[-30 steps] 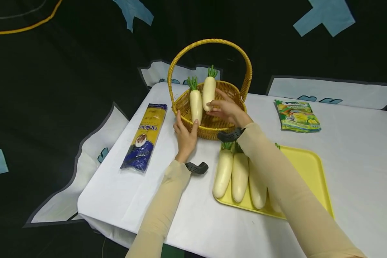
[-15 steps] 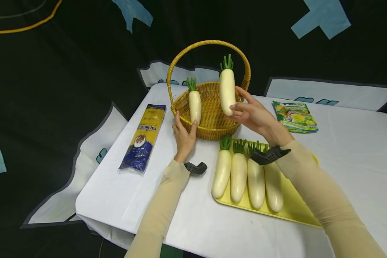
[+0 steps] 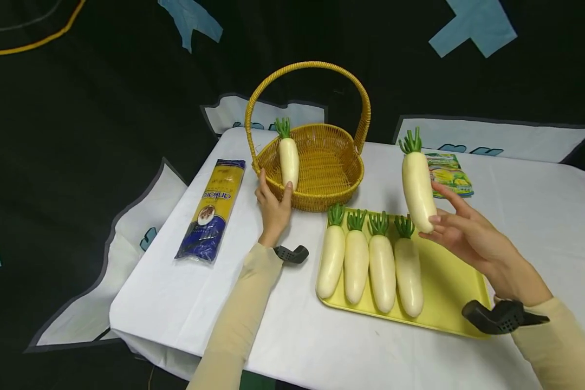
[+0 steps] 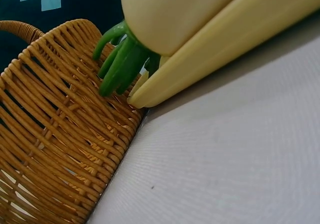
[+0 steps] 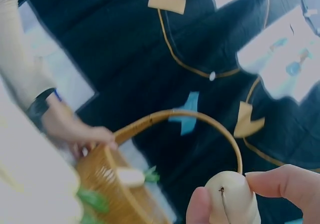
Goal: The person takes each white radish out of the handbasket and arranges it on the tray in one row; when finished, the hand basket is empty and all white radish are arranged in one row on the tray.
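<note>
My right hand [image 3: 473,233] holds a white radish [image 3: 417,189] with green leaf stubs upright over the right part of the yellow tray [image 3: 448,292]. Its blunt lower end is pinched between thumb and fingers, as the right wrist view also shows with the radish tip [image 5: 227,194]. My left hand [image 3: 274,211] grips the near left rim of the woven basket [image 3: 322,200], which has a tall arched handle. Inside that basket another white radish [image 3: 289,162] leans against the left side. Several more radishes [image 3: 357,265] lie side by side on the tray, leaves pointing away from me.
Left of the basket lies a blue and yellow pasta packet [image 3: 212,211]. A green and yellow packet [image 3: 450,173] lies at the back right, partly behind the held radish. The white-covered table [image 3: 166,303] ends at the left and front, with a black curtain [image 3: 102,108] behind.
My right hand has lifted the radish out of the basket and carried it right and toward me, above the tray. My left hand has stayed on the basket rim.
</note>
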Available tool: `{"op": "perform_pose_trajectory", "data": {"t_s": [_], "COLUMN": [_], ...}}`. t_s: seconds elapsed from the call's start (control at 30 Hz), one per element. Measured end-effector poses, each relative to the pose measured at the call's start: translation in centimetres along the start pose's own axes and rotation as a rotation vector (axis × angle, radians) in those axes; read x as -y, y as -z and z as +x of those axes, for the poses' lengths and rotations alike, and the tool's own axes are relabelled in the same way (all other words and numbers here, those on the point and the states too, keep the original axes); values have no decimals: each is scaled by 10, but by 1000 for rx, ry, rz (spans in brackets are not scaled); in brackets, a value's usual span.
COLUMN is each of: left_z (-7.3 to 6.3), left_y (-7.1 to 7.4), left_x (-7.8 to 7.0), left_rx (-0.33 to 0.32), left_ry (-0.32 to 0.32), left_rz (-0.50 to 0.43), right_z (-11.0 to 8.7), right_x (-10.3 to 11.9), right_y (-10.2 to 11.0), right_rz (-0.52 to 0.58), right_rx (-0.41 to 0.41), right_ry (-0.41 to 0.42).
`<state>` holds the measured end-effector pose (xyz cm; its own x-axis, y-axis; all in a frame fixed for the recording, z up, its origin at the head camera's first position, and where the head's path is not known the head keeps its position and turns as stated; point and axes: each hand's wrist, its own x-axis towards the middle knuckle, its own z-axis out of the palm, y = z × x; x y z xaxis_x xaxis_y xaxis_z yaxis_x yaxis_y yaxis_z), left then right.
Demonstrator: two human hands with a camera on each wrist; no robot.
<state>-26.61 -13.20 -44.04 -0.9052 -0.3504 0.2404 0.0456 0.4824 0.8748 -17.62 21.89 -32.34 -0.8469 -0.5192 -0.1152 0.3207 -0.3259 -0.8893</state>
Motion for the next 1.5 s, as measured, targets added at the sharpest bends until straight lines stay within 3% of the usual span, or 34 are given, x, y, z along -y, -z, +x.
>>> {"op": "perform_pose_trajectory", "data": {"t_s": [0.23, 0.43, 0.57, 0.83, 1.1, 1.2, 1.37, 1.5], "left_z": [0, 3, 4, 2, 1, 1, 0, 0], "left_y": [-1, -2, -2, 2, 1, 0, 0, -1], "left_x": [1, 1, -1, -2, -1, 0, 0, 1], "left_rx": [-6, -7, -13, 9, 13, 10, 7, 5], "left_ry": [-12, -24, -26, 3, 5, 0, -7, -7], "left_rz": [-15, -24, -21, -5, -7, -12, -10, -8], "right_z": [-48, -73, -83, -91, -92, -92, -88, -86], "right_x": [-38, -67, -80, -91, -94, -93, -90, -91], "right_y": [38, 44, 43, 37, 31, 27, 17, 11], "right_rz": [-63, 34, 14, -134, -240, -302, -500, -623], "right_rx": [-56, -13, 0, -97, -154, -221, -377, -441], "right_ry": [-44, -87, -98, -168, -166, -194, -289, -302]}}
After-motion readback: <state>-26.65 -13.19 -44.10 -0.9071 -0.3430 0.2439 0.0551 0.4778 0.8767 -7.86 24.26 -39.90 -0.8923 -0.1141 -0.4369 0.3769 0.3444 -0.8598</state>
